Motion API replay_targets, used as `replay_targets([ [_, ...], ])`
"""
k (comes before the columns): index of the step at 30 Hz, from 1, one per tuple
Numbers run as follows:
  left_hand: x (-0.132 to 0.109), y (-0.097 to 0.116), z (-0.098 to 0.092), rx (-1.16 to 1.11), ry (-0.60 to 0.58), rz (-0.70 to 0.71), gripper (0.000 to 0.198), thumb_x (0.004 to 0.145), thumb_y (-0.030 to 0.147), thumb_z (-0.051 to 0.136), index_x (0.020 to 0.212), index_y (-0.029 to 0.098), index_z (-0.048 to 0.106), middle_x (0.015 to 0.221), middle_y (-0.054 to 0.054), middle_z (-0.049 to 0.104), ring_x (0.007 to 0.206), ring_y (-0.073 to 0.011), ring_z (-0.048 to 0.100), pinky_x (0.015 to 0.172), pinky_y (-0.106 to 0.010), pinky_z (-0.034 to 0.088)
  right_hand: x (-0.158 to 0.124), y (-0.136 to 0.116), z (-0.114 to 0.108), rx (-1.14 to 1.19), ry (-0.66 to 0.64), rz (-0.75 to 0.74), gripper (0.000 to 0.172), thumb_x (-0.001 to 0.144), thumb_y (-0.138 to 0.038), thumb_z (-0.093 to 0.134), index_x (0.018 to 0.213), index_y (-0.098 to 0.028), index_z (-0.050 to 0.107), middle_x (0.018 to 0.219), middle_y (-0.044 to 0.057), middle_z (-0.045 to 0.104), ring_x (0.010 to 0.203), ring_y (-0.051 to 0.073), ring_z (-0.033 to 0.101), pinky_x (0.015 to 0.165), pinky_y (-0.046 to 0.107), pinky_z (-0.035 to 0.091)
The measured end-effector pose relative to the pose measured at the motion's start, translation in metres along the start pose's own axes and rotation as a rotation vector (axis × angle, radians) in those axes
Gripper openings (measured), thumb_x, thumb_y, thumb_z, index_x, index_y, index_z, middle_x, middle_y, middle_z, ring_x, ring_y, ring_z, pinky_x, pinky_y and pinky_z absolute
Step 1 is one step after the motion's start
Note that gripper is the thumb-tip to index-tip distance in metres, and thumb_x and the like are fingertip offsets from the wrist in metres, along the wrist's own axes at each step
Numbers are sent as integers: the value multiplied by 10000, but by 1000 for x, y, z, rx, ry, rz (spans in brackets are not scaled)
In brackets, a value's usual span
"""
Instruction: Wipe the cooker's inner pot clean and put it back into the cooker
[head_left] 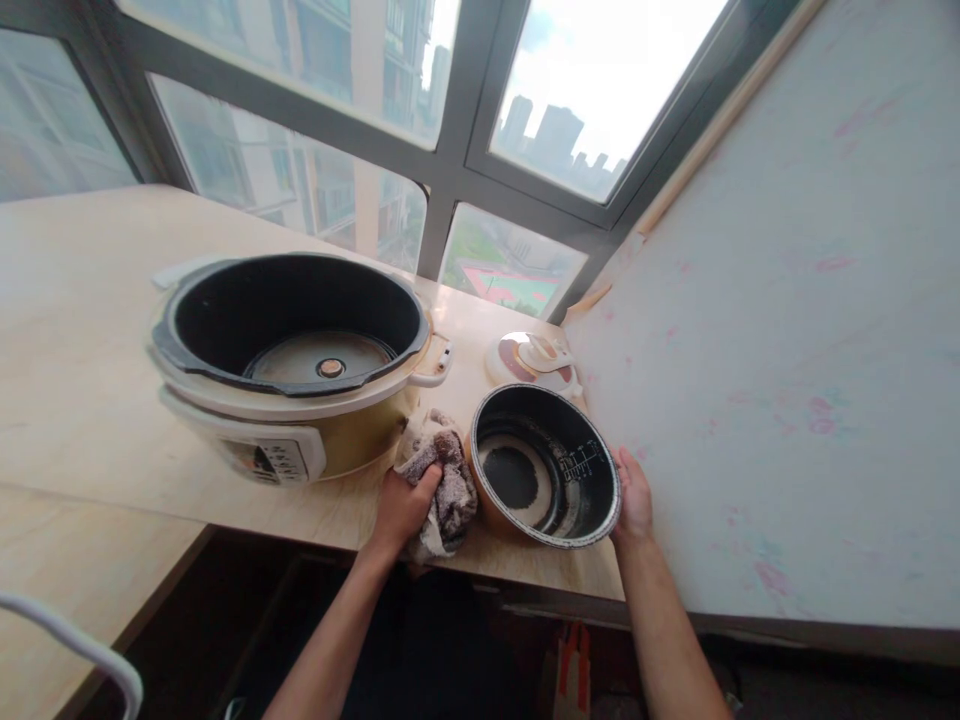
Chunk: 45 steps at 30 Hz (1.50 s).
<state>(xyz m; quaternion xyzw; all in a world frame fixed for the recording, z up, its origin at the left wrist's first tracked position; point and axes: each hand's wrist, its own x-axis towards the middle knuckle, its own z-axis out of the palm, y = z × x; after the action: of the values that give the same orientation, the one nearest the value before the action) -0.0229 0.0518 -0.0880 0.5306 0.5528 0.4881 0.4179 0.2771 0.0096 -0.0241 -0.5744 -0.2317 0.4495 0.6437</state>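
Note:
A dark-lined inner cooking pot with measuring marks inside tilts toward me near the counter's front edge. My right hand grips its right side at the rim, with part of the fingers hidden behind it. Bunched in my left hand is a brown-and-white patterned cloth, held against the pot's left outer side. To the left stands an electric pressure cooker with a gold body. Its top is uncovered, showing a dark inside and a round heating plate with a small centre button.
A white-and-brown cooker lid lies behind the pot by the wall. Grey-framed windows line the back of the pale counter. A white cord curves in at lower left. An orange-red bag or box sits below the counter.

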Motion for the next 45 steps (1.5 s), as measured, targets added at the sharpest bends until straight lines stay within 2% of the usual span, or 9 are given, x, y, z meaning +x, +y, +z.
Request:
replay_targets([
  [3, 0, -2, 1, -9, 5, -2, 400, 785, 474, 587, 985, 179, 770, 1056, -104, 791, 1147, -334, 697, 1038, -450, 534, -24, 3, -7, 43, 77, -67, 427, 741, -547, 736, 1051, -254, 741, 1120, 25, 769, 1174, 289, 663, 1038, 458, 519],
  [6, 1, -3, 1, -2, 10, -10, 355, 781, 468, 583, 920, 201, 770, 993, -90, 798, 1118, -333, 709, 1026, -449, 542, -49, 3, -6, 0, 60, -86, 502, 779, -512, 742, 1212, -264, 703, 1266, 37, 722, 1232, 288, 631, 1071, 451, 495],
  [12, -2, -2, 1, 10, 43, -24, 372, 769, 467, 575, 937, 200, 772, 1002, -94, 797, 1118, -340, 712, 1023, -452, 545, -72, 6, 12, -123, -17, -147, 640, 747, -427, 816, 1335, -258, 631, 1318, 68, 690, 1281, 297, 593, 1114, 446, 453],
  [21, -7, -1, 2, -15, 56, -56, 409, 769, 477, 592, 976, 172, 769, 1036, -122, 792, 1144, -356, 701, 1035, -469, 537, -66, 18, 8, -144, 71, -130, 669, 619, -322, 847, 1255, -242, 654, 1042, 25, 737, 1108, 282, 631, 1062, 418, 464],
  [27, -10, 3, 1, -36, 54, -44, 375, 762, 467, 588, 928, 180, 765, 1003, -115, 793, 1115, -345, 712, 1008, -446, 556, -67, 19, 8, -162, 100, -101, 664, 595, -300, 798, 1239, -244, 646, 1070, 14, 729, 1011, 252, 623, 961, 362, 489],
  [34, -12, -2, 0, -67, 39, -58, 418, 771, 498, 609, 987, 173, 758, 1062, -135, 777, 1174, -366, 681, 1059, -486, 516, -60, 19, 9, -188, 144, -104, 535, 582, -277, 752, 1108, -208, 681, 983, 18, 737, 861, 216, 614, 812, 321, 513],
  [38, -14, -14, 1, -84, 114, -123, 496, 748, 541, 634, 1044, 162, 760, 1127, -134, 769, 1218, -359, 659, 1091, -478, 493, -51, 20, 10, -151, 136, -69, 649, 605, -311, 772, 1234, -195, 658, 932, 15, 738, 779, 210, 626, 746, 327, 532],
  [42, -20, -30, 1, -64, 173, -193, 504, 740, 574, 650, 1044, 192, 775, 1113, -110, 775, 1207, -349, 667, 1065, -450, 523, -36, 26, 16, -12, 143, -36, 710, 655, -406, 806, 1321, -214, 650, 1003, 46, 769, 894, 271, 700, 840, 395, 566],
  [45, -28, -34, 0, -23, 202, -223, 475, 756, 594, 636, 995, 212, 788, 1020, -92, 786, 1161, -343, 689, 1036, -437, 546, -21, 29, 21, 89, 139, -15, 541, 711, -464, 791, 1190, -217, 740, 942, 58, 787, 986, 308, 717, 944, 454, 553],
])
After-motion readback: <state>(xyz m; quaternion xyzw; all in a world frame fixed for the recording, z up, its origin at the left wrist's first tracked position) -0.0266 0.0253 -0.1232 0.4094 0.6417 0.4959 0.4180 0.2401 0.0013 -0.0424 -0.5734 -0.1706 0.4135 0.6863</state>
